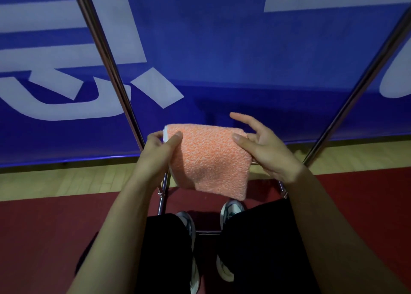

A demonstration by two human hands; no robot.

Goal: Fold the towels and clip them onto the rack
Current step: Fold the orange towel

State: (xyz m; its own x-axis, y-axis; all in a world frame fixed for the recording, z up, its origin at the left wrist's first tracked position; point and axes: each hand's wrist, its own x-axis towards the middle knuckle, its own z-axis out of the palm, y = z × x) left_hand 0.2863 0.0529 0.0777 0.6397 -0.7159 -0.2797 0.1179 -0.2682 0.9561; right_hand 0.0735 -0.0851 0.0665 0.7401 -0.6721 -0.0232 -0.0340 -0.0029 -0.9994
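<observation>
this looked like a sports hall or gym. the floor [55,182] was pale wooden boards meeting a dark red court surface [44,227], and a large blue banner [222,49] with big white lettering ran along the edge. a chrome rack [106,49] stood before it.

Open room is being left between two slanting chrome rack poles, the left pole [111,71] and the right pole [367,75], which are closing in toward the bottom. That gap is being filled low down by the folded orange towel [209,160]. Passage beyond is being blocked by the blue banner [222,49]; below, room is being taken by the rack's lower bars [163,193].
</observation>
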